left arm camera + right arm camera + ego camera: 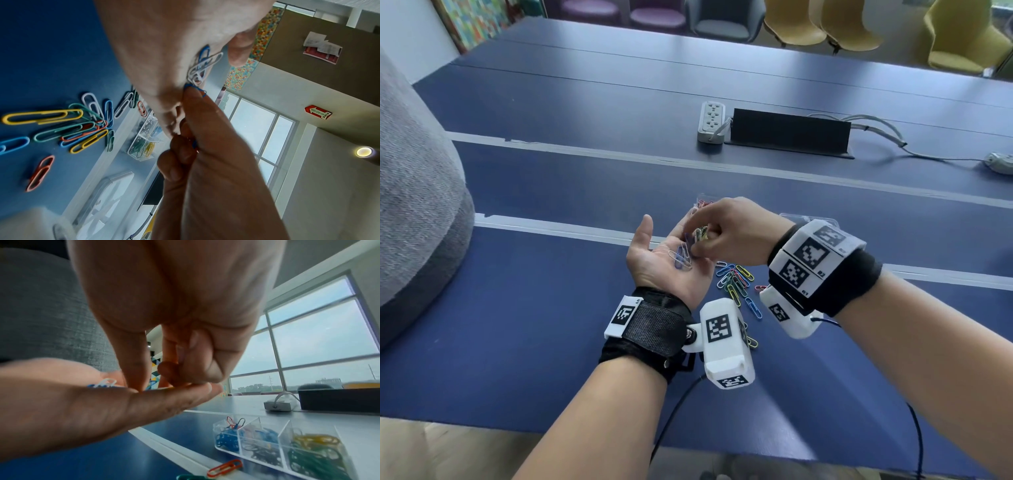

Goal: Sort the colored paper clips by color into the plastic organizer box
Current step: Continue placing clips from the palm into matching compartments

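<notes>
My left hand (667,240) lies palm up above the blue table (551,308), carrying a few white and blue paper clips (683,258). My right hand (697,245) hovers over that palm with its fingers curled, pinching a blue clip (193,88) and holding other coloured clips (701,234). A loose pile of mixed clips (736,281) lies on the table under the hands. The clear organizer box (287,443) sits just beyond, with blue, black, yellow and green clips in separate compartments; in the head view my right hand mostly hides it.
The box's clear lid (107,194) lies to the right of the box. An orange clip (224,468) lies near the box. Farther back stand a white power strip (710,121) and a black cable box (789,132). A grey cushion (414,205) is at left.
</notes>
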The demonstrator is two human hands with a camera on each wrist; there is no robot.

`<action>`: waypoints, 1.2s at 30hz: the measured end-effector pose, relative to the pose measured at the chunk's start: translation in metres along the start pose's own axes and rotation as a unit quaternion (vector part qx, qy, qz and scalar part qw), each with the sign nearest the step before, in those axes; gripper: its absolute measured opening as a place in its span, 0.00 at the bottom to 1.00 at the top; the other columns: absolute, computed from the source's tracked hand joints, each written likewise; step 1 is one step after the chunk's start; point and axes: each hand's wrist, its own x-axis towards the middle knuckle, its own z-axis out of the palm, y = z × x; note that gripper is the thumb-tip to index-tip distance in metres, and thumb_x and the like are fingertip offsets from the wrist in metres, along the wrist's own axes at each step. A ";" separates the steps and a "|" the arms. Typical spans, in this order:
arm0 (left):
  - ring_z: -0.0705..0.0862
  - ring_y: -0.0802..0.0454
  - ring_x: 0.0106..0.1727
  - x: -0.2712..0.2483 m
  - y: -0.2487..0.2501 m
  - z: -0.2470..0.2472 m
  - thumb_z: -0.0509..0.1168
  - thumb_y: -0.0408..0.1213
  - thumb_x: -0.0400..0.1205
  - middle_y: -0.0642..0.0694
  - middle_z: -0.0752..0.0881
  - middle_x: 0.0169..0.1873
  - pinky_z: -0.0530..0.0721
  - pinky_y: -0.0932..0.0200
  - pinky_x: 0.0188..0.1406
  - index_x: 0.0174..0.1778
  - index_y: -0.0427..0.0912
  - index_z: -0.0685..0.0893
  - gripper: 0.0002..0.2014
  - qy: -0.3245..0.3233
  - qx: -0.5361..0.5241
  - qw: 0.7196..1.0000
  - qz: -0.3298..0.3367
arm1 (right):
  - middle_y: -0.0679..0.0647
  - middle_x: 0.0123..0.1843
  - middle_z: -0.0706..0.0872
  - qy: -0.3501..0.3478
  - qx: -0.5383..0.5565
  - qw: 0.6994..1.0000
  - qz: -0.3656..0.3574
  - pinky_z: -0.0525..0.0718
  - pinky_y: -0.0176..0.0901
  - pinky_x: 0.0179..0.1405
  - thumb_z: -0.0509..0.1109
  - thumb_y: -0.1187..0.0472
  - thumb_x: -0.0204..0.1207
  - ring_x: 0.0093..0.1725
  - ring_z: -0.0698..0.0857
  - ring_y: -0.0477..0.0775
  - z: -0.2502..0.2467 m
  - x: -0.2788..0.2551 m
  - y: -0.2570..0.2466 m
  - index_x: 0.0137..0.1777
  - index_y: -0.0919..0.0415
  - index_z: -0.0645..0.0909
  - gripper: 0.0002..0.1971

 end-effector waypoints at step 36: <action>0.85 0.42 0.54 0.000 -0.009 0.004 0.55 0.55 0.82 0.36 0.87 0.45 0.80 0.49 0.62 0.59 0.30 0.79 0.28 0.056 -0.001 0.998 -0.006 | 0.37 0.28 0.78 0.021 0.027 0.998 -0.047 0.69 0.20 0.32 0.76 0.50 0.68 0.31 0.76 0.31 0.010 -0.005 0.000 0.45 0.49 0.89 0.08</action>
